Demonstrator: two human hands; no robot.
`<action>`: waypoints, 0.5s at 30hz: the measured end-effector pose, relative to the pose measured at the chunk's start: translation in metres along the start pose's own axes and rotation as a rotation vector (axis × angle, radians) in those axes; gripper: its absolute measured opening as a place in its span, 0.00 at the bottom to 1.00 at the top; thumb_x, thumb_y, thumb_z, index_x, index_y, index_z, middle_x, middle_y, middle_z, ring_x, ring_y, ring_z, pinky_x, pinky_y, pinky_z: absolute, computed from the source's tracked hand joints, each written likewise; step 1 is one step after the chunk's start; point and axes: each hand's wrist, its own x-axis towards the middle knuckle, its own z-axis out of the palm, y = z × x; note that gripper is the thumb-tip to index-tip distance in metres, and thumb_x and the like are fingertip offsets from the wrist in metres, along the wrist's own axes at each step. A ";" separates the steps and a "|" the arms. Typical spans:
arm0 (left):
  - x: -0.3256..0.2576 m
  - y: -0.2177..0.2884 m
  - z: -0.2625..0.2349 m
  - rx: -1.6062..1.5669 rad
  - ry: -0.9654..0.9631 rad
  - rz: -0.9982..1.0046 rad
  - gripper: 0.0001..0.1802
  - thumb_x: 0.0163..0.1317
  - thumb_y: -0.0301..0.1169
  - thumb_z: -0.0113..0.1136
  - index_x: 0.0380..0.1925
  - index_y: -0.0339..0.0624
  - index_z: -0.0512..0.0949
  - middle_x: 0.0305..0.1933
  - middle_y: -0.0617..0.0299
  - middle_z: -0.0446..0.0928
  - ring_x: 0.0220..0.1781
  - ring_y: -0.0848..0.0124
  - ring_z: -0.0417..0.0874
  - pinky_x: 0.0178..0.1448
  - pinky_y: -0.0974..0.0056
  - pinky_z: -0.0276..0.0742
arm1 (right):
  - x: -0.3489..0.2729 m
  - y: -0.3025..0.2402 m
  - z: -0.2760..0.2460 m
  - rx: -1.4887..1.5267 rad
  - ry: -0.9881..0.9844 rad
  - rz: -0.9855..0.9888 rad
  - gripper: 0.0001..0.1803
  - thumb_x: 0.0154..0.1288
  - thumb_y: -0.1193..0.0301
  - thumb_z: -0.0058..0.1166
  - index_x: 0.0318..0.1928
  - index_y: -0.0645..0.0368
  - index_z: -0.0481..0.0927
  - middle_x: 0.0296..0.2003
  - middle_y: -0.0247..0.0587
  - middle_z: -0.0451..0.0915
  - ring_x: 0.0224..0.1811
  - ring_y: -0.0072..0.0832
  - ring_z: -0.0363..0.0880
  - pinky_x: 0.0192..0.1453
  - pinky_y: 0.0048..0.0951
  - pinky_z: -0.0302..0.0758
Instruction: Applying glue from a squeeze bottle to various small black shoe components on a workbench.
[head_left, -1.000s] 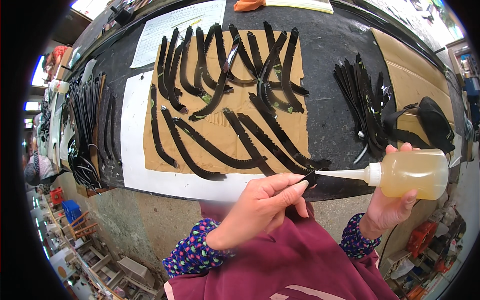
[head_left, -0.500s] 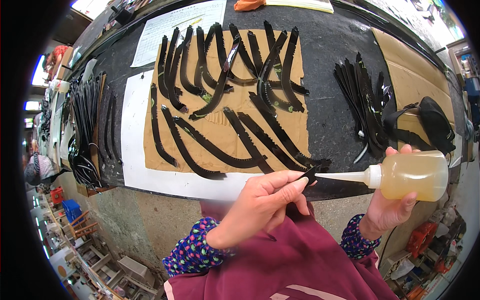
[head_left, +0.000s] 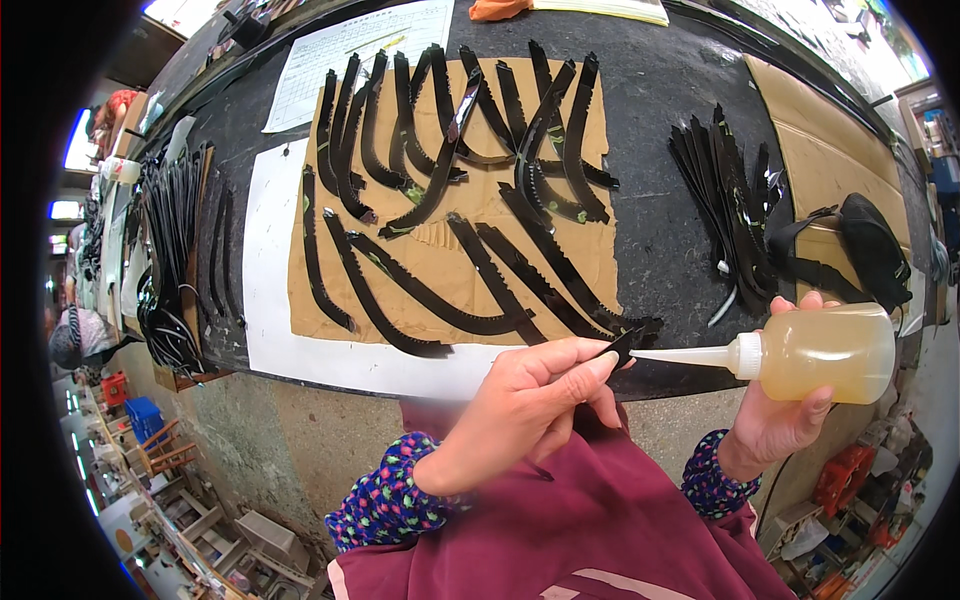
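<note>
in the head view, a small black piece [head_left: 623, 347] is gripped between the thumb and fingers of the left hand [head_left: 548, 398], above the near edge of the tabletop [head_left: 650, 160]. a bottle [head_left: 828, 352] of pale yellow liquid is gripped on its side by the right hand [head_left: 775, 425], and its nozzle [head_left: 685, 356] is pointed left, with the tip at the piece; whether the two are touching cannot be told. farther off, curved black strips [head_left: 572, 140] are spread over a sheet of brown cardboard [head_left: 430, 265], which is laid partly over white paper [head_left: 265, 270]. a bundle of dark strips [head_left: 725, 190] is placed to the right, next to black straps [head_left: 872, 250], and another bundle [head_left: 170, 220] is seen at the left. a printed form [head_left: 320, 85] is set at the far side, toward the left.
</note>
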 end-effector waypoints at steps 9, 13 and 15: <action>0.001 0.000 0.000 -0.006 -0.001 0.003 0.16 0.68 0.33 0.45 0.45 0.31 0.73 0.27 0.59 0.78 0.10 0.84 0.63 0.12 0.79 0.53 | -0.003 0.001 -0.005 0.030 0.002 0.035 0.43 0.46 0.55 0.64 0.59 0.62 0.60 0.51 0.49 0.68 0.53 0.41 0.70 0.62 0.44 0.62; 0.001 0.000 0.000 -0.005 0.002 0.009 0.16 0.68 0.33 0.45 0.45 0.31 0.72 0.27 0.58 0.78 0.10 0.84 0.63 0.12 0.79 0.53 | -0.004 0.001 -0.003 0.030 0.009 0.024 0.44 0.46 0.56 0.65 0.60 0.62 0.59 0.51 0.49 0.67 0.53 0.41 0.69 0.62 0.44 0.62; 0.000 0.000 0.001 -0.007 0.005 0.012 0.16 0.68 0.33 0.45 0.45 0.31 0.72 0.27 0.58 0.78 0.10 0.84 0.63 0.13 0.79 0.53 | -0.004 0.000 -0.004 0.033 0.000 0.036 0.44 0.45 0.56 0.65 0.60 0.62 0.59 0.51 0.49 0.67 0.53 0.42 0.69 0.62 0.44 0.62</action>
